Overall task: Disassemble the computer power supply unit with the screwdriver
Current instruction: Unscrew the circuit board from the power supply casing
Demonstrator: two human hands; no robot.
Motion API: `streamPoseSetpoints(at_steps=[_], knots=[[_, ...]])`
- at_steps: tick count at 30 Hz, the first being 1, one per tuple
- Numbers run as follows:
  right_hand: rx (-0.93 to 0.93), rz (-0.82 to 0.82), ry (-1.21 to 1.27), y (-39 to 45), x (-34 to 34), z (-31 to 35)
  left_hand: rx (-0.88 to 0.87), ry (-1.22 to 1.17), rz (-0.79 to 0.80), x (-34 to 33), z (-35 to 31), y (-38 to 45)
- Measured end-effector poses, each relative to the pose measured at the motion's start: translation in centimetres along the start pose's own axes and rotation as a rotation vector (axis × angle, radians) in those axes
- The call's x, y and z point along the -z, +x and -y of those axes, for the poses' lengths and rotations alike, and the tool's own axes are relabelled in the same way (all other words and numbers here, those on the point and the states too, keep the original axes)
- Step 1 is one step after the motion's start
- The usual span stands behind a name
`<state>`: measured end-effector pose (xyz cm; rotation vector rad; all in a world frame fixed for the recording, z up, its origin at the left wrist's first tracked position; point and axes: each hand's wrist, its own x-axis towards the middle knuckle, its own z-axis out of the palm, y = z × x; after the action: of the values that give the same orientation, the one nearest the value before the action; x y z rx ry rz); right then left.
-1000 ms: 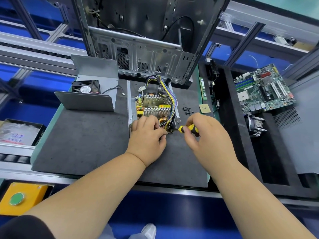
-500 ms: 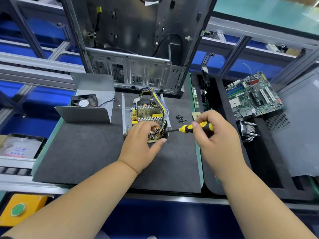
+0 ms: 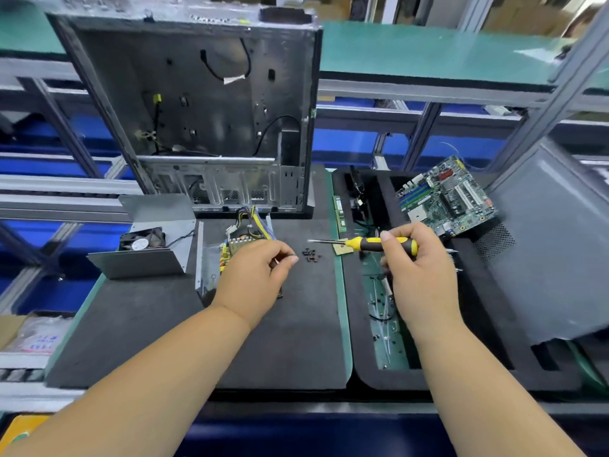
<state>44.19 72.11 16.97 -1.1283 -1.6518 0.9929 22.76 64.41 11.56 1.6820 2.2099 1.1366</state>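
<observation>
loose screw could get lost on the way to the pile

the left hand (image 3: 255, 278) appears to pinch something tiny, likely a screw, near the screw pile (image 3: 311, 253) on the counter (image 3: 296, 324); a slip could send it into the open power supply unit (image 3: 230, 255) beneath that hand. the right hand (image 3: 417, 275) grips the screwdriver (image 3: 362, 243), tip lifted clear. the fan (image 3: 141, 240) label is too blurred to read.

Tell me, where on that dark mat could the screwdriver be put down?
The dark mat is bare along its near edge, below the left hand and the screws. It is crowded further back, around the power supply unit and the metal cover.
</observation>
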Motion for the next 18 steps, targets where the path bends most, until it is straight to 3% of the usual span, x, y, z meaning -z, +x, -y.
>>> streamPoseSetpoints(at_steps=[4,12,15,18], knots=[[-0.226,-0.024,0.176,1.0,1.1,-2.5,0.020,0.048,0.039,-0.4,-1.0,1.4],[-0.376,-0.074,0.288,2.7,0.2,-4.5,0.050,0.165,0.317,-1.7,-0.9,7.2],[-0.400,-0.105,0.282,3.2,-0.2,-4.7,0.013,0.330,0.445,-2.9,-0.3,10.0],[-0.410,-0.132,0.254,3.7,-0.6,-4.9,-0.133,0.640,0.624,-4.5,0.2,12.6]])
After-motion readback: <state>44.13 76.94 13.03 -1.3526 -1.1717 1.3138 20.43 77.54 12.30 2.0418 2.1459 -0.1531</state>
